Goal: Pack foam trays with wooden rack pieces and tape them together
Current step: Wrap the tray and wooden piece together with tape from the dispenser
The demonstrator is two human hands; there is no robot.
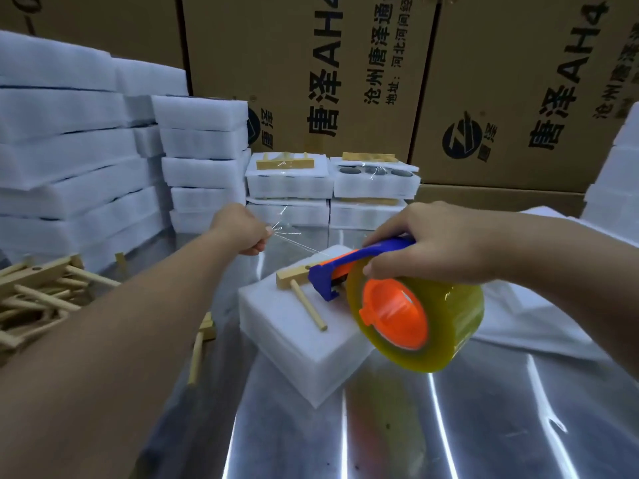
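Foam tray mid-table; wooden rack piece lies on its top face. Right hand curled round tape dispenser above tray. Left hand pinches tape end. Far edge: taped trays, wooden strips seated in tops.

Cardboard cartons: "唐泽 AH4", "沧州唐泽", "地址: 河北" printed sideways.
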